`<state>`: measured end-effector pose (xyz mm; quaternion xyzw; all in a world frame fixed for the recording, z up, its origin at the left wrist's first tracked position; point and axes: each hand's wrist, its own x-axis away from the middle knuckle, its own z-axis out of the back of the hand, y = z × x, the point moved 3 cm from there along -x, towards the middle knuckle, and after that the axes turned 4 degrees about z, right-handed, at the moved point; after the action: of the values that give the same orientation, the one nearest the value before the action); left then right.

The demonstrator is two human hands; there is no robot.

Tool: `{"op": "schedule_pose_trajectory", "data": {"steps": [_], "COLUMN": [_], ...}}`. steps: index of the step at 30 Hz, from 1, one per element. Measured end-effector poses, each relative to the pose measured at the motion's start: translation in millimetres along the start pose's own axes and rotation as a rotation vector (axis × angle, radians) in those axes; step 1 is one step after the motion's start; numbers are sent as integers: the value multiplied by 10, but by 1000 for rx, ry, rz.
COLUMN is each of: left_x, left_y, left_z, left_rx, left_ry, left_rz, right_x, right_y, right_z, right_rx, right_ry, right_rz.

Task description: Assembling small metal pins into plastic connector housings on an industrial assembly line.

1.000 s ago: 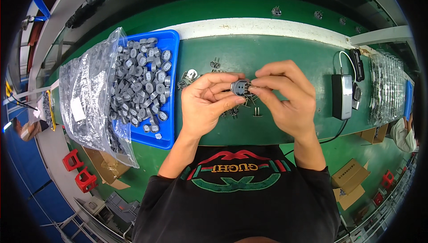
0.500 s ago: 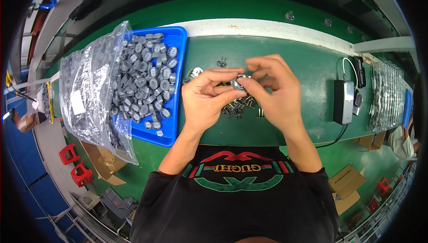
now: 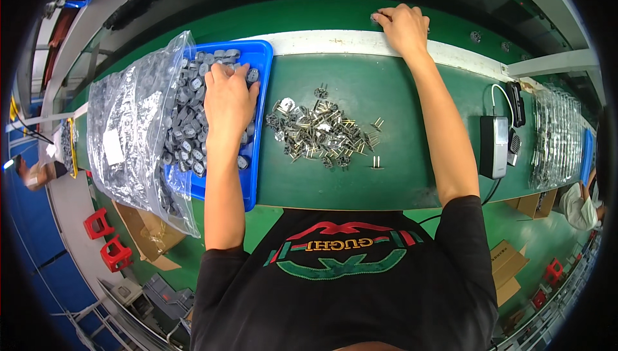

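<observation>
Past far edge of bench (image 3: 399,183), settle part (image 3: 374,18) gently with right hand (image 3: 406,29); pick single cap (image 3: 252,75) with left hand (image 3: 230,98); cannot tell either grip.

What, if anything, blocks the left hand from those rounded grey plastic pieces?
Nothing visible: the left hand is at the rounded grey plastic pieces in the blue rectangular tray; the clear plastic bag lies farther left.
</observation>
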<state>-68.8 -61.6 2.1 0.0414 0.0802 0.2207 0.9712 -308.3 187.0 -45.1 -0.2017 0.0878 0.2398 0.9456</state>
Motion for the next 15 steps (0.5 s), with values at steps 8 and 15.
{"op": "schedule_pose_trajectory", "data": {"steps": [8,15], "left_x": [8,212], "left_y": [-91,-27], "left_z": [-17,107], "left_rx": [109,872], "left_ry": [101,46], "left_rz": [-6,174], "right_x": [1064,1726], "right_y": [-387,-333], "right_z": [659,605], "right_rx": [-405,-497], "right_ry": [-336,-235], "right_rz": [126,242]}}
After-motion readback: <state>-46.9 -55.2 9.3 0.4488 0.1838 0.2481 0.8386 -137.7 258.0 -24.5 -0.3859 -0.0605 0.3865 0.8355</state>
